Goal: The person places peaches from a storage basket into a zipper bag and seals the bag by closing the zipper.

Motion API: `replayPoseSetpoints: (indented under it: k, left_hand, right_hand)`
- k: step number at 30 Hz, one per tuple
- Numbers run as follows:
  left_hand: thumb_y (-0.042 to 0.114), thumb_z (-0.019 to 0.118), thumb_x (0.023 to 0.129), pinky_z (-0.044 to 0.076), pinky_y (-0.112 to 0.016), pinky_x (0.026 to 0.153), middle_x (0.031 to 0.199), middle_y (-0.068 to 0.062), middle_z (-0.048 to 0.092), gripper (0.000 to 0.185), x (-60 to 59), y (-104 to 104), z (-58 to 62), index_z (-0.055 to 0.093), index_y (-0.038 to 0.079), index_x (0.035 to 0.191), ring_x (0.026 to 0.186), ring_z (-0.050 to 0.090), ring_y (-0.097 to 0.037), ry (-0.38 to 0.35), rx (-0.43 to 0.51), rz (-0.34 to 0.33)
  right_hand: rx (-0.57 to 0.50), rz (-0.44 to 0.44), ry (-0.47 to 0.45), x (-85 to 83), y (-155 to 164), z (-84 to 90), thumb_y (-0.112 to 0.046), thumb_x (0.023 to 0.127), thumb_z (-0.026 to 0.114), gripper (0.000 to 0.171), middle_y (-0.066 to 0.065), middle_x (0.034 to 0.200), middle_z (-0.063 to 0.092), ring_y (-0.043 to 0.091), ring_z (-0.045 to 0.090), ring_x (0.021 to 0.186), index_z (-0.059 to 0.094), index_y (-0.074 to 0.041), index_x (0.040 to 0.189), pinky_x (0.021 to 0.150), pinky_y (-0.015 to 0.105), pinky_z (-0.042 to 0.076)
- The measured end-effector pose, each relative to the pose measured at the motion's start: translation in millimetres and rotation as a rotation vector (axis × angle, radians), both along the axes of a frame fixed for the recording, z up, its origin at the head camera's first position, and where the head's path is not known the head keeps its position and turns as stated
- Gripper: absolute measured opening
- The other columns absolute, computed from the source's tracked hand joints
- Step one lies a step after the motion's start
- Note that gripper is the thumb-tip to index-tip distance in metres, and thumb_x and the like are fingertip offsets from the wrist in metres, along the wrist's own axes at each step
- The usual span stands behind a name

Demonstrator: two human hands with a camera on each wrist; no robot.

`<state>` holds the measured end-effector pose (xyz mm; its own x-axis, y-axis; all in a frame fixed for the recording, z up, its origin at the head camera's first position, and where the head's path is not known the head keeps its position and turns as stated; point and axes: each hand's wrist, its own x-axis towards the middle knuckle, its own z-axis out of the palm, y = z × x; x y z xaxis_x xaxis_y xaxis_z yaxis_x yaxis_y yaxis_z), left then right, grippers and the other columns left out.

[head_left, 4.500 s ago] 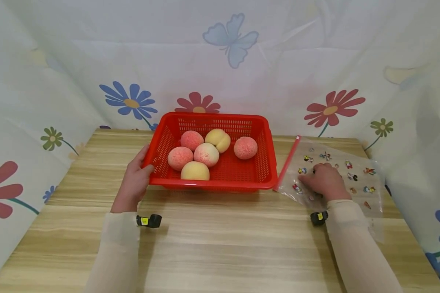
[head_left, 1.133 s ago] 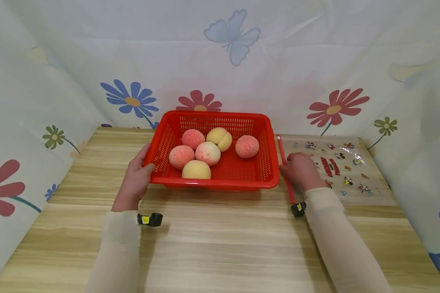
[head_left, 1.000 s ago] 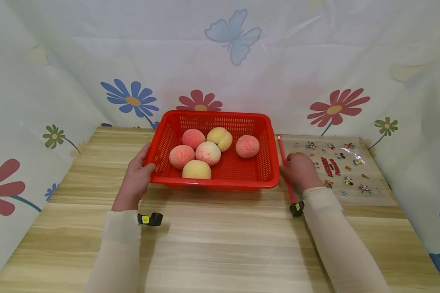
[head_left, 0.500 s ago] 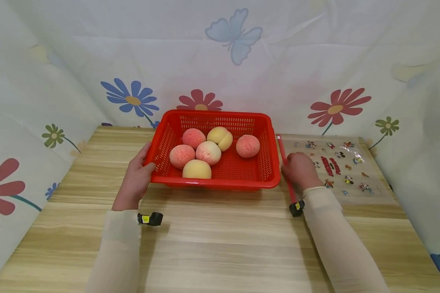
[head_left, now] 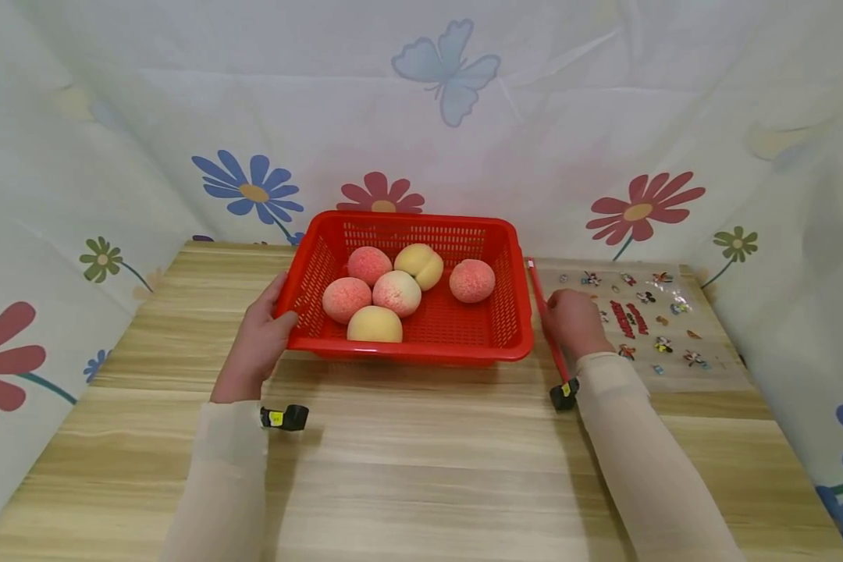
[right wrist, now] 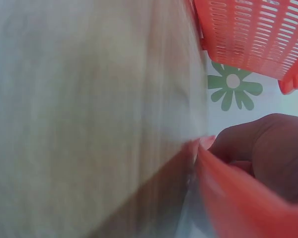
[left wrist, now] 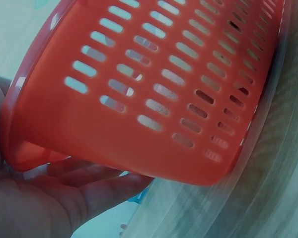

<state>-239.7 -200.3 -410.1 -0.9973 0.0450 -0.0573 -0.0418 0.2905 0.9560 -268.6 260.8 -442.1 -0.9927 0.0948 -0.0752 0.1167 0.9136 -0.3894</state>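
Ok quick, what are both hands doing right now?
Left hand: grips the red basket by its rim.
Right hand: pinches the red zip strip of the sticker bag.

staged tabletop setup, home-like in decor rather than real lived-in room. white fabric backdrop (head_left: 548, 148) printed with flowers and blue butterfly hangs on three sides, closing in wood-grain bench (head_left: 421, 460). only few props on bench: red perforated plastic basket (head_left: 421, 351) with peaches (head_left: 375, 326), clear zip bag with cartoon print (head_left: 646, 320). small cameras strapped at both wrists of long-sleeved person mark it as recording booth.
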Motion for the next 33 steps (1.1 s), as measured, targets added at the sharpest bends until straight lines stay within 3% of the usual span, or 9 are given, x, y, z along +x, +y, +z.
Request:
replayPoseSetpoints:
  k: [6, 10, 17, 21, 26, 29, 33]
  left_hand:
    - [0.008, 0.039, 0.096, 0.054, -0.041, 0.090, 0.157, -0.012, 0.030, 0.070, -0.8, -0.9, 5.3, 0.009, 0.027, 0.156, 0.123, 0.051, -0.038, -0.011, -0.067, -0.022]
    - [0.011, 0.042, 0.096, 0.057, -0.043, 0.083, 0.152, -0.017, 0.036, 0.070, -2.0, 2.8, 11.3, 0.009, 0.025, 0.157, 0.116, 0.056, -0.039, 0.007, -0.173, -0.033]
    - [0.016, 0.053, 0.093, 0.059, -0.049, 0.074, 0.140, -0.019, 0.047, 0.071, 2.4, 25.3, 36.1, 0.018, 0.020, 0.156, 0.109, 0.059, -0.038, 0.082, -0.398, 0.000]
    - [0.019, 0.056, 0.092, 0.056, -0.055, 0.078, 0.149, -0.021, 0.038, 0.079, 6.0, 41.2, 49.6, 0.011, 0.019, 0.157, 0.121, 0.051, -0.043, 0.083, -0.449, 0.004]
    - [0.022, 0.057, 0.092, 0.050, -0.060, 0.088, 0.161, -0.016, 0.019, 0.084, 7.5, 60.7, 60.2, 0.003, 0.018, 0.157, 0.140, 0.030, -0.045, 0.048, -0.508, -0.024]
    - [0.026, 0.057, 0.092, 0.048, -0.060, 0.093, 0.162, -0.011, 0.018, 0.084, 5.6, 73.5, 62.0, 0.004, 0.021, 0.157, 0.144, 0.026, -0.042, 0.043, -0.524, -0.062]
    - [0.032, 0.058, 0.092, 0.049, -0.057, 0.095, 0.161, -0.009, 0.023, 0.082, 4.2, 91.7, 61.2, 0.007, 0.025, 0.157, 0.142, 0.032, -0.038, 0.029, -0.505, -0.114]
  right_hand:
    - [-0.038, -0.040, 0.010, 1.6, 6.4, 2.4, -0.011, 0.089, 0.053, 0.030, 0.021, 0.106, 0.068, 0.031, 0.061, 0.089, 0.066, 0.004, 0.111, 0.077, 0.043, 0.055]
    - [-0.051, -0.036, 0.055, 5.9, 10.4, 9.2, -0.010, 0.088, 0.053, 0.032, 0.023, 0.110, 0.067, 0.035, 0.060, 0.095, 0.066, 0.005, 0.112, 0.083, 0.047, 0.054]
    - [-0.057, -0.030, 0.078, 11.2, 15.3, 20.7, -0.011, 0.089, 0.054, 0.034, 0.024, 0.111, 0.067, 0.034, 0.060, 0.096, 0.064, 0.007, 0.116, 0.085, 0.048, 0.053]
    - [-0.059, -0.036, 0.103, 12.4, 17.5, 25.9, -0.011, 0.089, 0.055, 0.033, 0.023, 0.108, 0.067, 0.032, 0.059, 0.092, 0.064, 0.006, 0.116, 0.083, 0.046, 0.053]
    - [-0.074, -0.073, 0.099, 13.5, 18.9, 32.7, -0.012, 0.090, 0.057, 0.033, 0.021, 0.106, 0.066, 0.030, 0.058, 0.087, 0.063, 0.004, 0.118, 0.077, 0.041, 0.054]
    - [-0.093, -0.078, 0.101, 15.6, 20.6, 36.9, -0.013, 0.091, 0.057, 0.033, 0.019, 0.103, 0.064, 0.027, 0.059, 0.079, 0.062, 0.002, 0.120, 0.064, 0.035, 0.053]
    - [-0.120, -0.057, 0.134, 18.6, 22.6, 41.8, -0.012, 0.090, 0.055, 0.033, 0.019, 0.098, 0.065, 0.025, 0.060, 0.070, 0.063, 0.002, 0.119, 0.051, 0.028, 0.049]
